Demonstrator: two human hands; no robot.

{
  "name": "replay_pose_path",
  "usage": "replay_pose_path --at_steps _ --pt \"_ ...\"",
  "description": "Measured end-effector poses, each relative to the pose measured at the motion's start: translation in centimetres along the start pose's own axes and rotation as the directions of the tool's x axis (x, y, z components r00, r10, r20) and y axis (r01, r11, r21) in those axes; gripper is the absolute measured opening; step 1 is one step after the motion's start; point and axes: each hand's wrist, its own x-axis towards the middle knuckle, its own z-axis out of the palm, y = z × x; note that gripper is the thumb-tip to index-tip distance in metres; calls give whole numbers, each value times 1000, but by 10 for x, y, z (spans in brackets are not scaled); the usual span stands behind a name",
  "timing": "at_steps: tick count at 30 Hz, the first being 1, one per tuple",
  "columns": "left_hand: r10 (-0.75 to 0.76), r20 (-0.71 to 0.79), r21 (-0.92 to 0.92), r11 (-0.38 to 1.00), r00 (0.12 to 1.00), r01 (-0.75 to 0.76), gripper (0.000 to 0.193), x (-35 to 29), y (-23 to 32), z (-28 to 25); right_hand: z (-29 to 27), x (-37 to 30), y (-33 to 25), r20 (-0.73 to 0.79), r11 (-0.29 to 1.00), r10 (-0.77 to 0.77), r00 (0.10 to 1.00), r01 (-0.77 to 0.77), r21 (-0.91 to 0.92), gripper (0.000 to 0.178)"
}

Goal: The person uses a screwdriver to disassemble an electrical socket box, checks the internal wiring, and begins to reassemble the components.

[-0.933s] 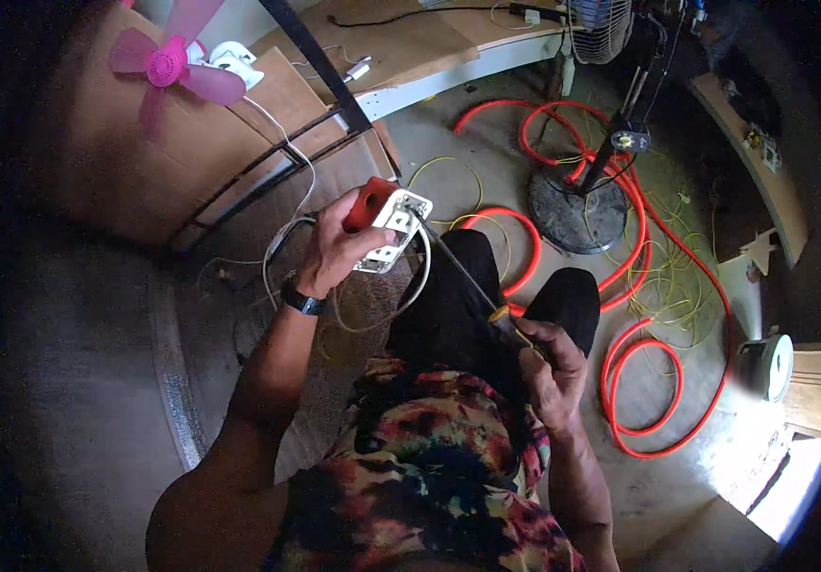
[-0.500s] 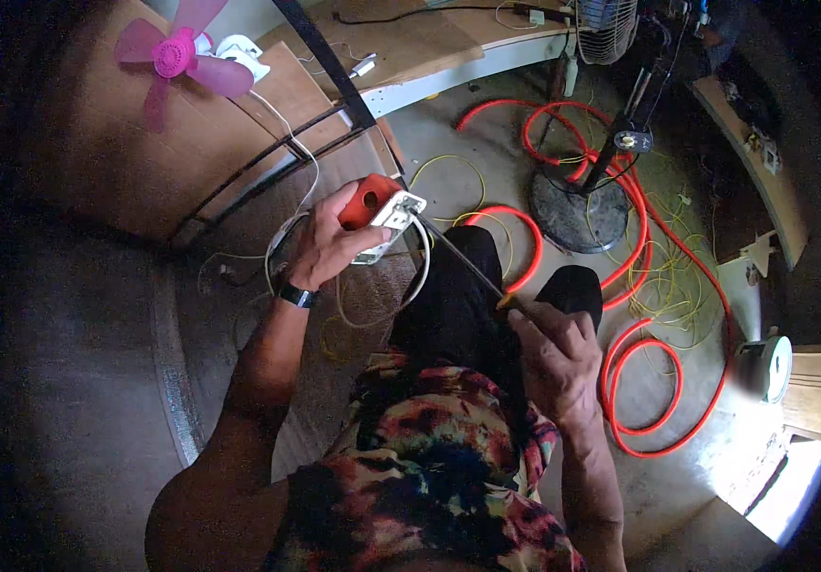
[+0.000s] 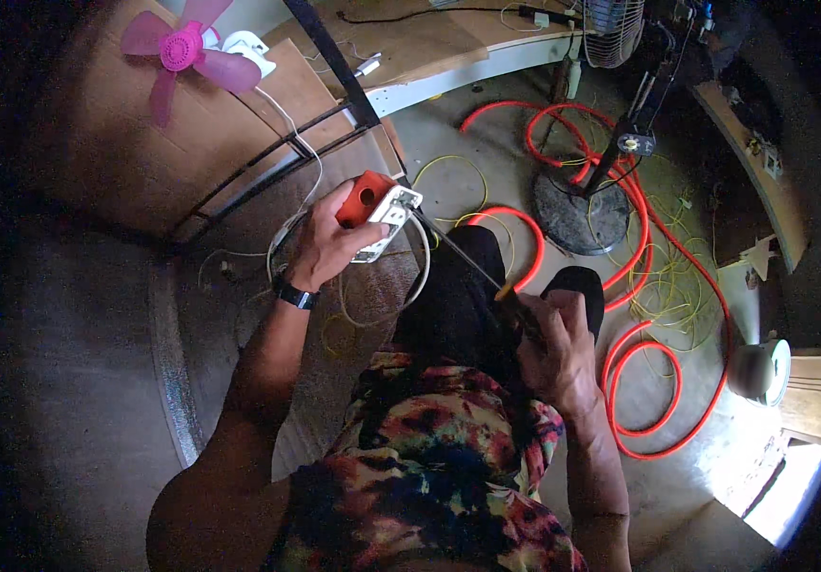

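Note:
My left hand (image 3: 323, 246) grips an orange electrical box (image 3: 363, 195) with a white outlet (image 3: 389, 223) set against its face, thumb pressed on the outlet's side. A round hole shows in the box's wall. From near the outlet a white cable (image 3: 426, 267) loops down and back toward my left wrist. My right hand (image 3: 559, 351) is wrapped round the handle of a long screwdriver (image 3: 468, 257). Its shaft slants up and left, and the tip meets the outlet's upper right end. Whether it sits in a screw there is too small to tell.
Orange corrugated conduit (image 3: 653, 248) and thin yellow wire (image 3: 668, 296) lie coiled on the floor at right. A standing fan's round base (image 3: 582, 212) is beyond my knees. A pink-bladed fan (image 3: 180, 50) stands by cardboard at upper left. A black metal frame (image 3: 334, 67) rises at left.
My right hand has turned around the screwdriver's handle and shifted slightly down, showing more of the yellow collar. The box and outlet have moved very slightly left.

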Motion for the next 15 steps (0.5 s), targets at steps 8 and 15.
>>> replay_pose_path --at_steps 8,15 --pt "29 0 27 999 1000 -29 48 0 -5 -1 1 4 0 121 976 54 991 -78 203 49" --pt "4 -7 -33 999 1000 -4 48 1 1 0 11 1 6 81 770 309 948 -299 563 40"
